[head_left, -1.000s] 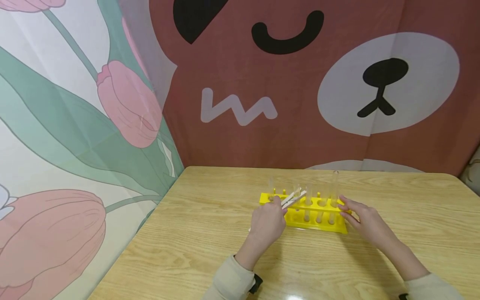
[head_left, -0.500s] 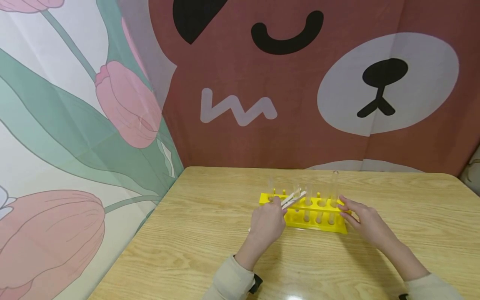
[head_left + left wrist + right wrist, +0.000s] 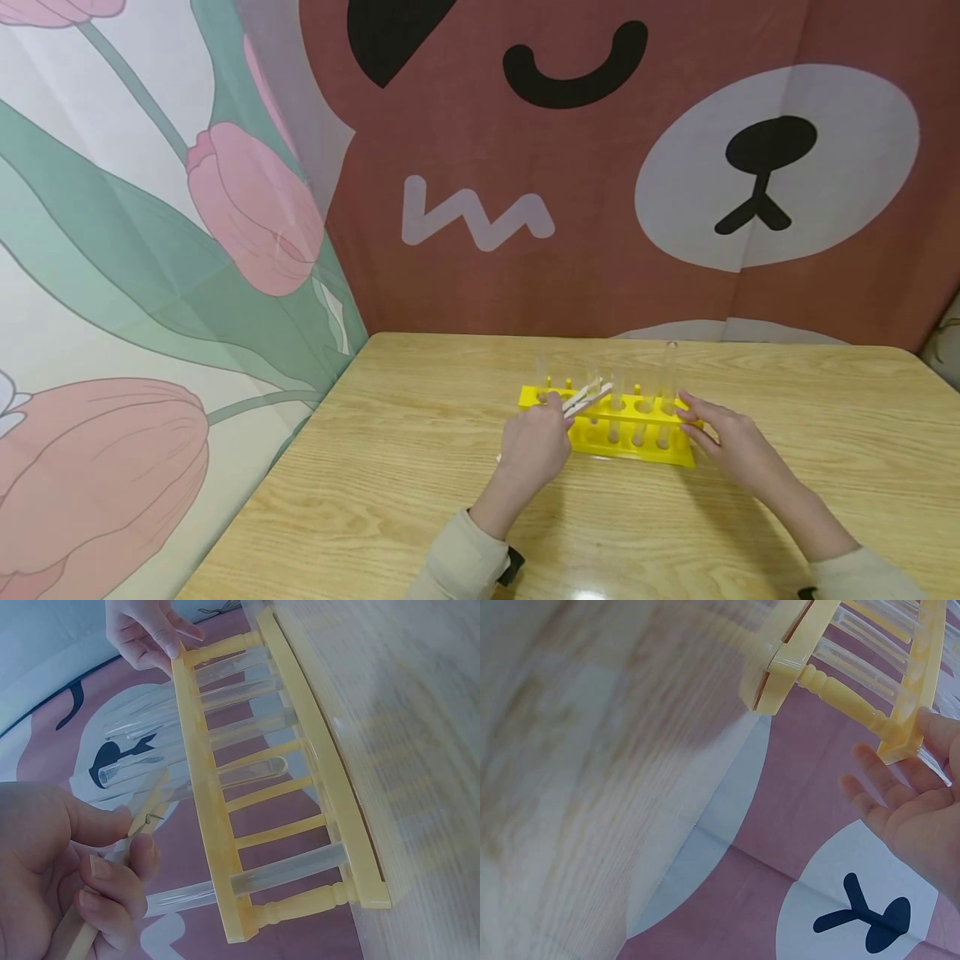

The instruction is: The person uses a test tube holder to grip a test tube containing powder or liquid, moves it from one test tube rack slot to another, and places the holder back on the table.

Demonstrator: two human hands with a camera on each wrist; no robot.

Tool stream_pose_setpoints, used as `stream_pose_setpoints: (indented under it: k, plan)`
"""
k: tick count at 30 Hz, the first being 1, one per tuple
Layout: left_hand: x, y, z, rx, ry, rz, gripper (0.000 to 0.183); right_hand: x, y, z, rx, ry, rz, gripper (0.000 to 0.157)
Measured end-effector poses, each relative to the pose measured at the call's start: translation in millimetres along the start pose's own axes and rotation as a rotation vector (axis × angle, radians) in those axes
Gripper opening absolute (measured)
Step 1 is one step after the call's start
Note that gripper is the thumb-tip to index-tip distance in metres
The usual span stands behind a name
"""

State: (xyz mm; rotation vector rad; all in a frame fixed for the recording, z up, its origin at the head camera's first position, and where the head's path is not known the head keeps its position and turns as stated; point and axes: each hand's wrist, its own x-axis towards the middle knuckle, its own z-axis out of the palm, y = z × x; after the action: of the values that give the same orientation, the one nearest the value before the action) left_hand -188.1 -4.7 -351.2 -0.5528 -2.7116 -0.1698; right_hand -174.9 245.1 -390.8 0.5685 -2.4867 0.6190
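On the table stands a yellow test tube rack with several clear test tubes upright in its holes. My left hand grips a wooden test tube clamp by its handle, at the rack's left half. In the left wrist view, the clamp's jaws are at a test tube whose rounded bottom hangs above the rack's base, while the tubes beside it reach down to the base. My right hand pinches the right end of the rack's top bar between thumb and fingers. The left hand hides the rack's lower left part.
The light wood-grain table extends on all sides of the rack. Behind it hangs a brown bear-print cloth, and a tulip-print cloth hangs at the left. One tall tube rises at the rack's right end.
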Motion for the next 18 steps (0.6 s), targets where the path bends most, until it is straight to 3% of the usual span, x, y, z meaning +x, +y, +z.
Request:
stream_pose_setpoints:
  k: [18]
  plan:
    - [1.6, -0.3, -0.1, 0.005, -0.031, -0.005, 0.023, 0.4, 0.1, 0.3, 0.008, 0.009, -0.026, 0.039]
